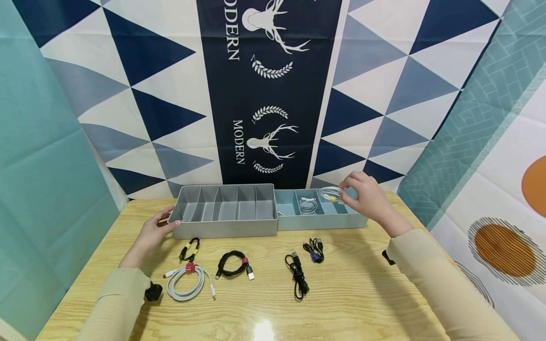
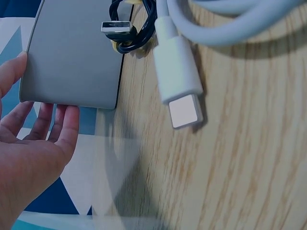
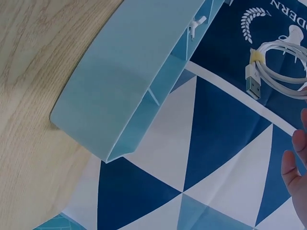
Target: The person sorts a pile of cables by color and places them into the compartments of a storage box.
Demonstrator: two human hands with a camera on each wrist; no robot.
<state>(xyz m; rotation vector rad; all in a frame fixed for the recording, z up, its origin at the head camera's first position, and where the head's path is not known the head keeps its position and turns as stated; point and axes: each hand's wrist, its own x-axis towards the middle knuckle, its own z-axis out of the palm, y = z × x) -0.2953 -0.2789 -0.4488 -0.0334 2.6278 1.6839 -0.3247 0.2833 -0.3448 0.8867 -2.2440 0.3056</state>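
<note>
My left hand point(image 1: 149, 234) rests at the left end of a grey divided box point(image 1: 226, 229), its fingers spread along the end wall and the thumb by the rim. In the left wrist view the fingers are loosely extended against the box's end. Above the right part of a light-blue divided box point(image 1: 322, 221), my right hand point(image 1: 362, 196) pinches a coiled white USB cable point(image 3: 283, 64) with a yellow tie. The cable hangs over the compartments. Another coiled white cable point(image 1: 308, 206) lies inside a middle compartment of the blue box.
On the wooden table point(image 1: 341, 293) lie a black cable with yellow ties point(image 1: 189, 248), a thick white cable point(image 1: 185, 296), a black cable with a red tie point(image 1: 230, 273), a bundled black cable point(image 1: 298, 277) and a purple-tied one point(image 1: 314, 251). Patterned cloth point(image 1: 170, 94) hangs behind.
</note>
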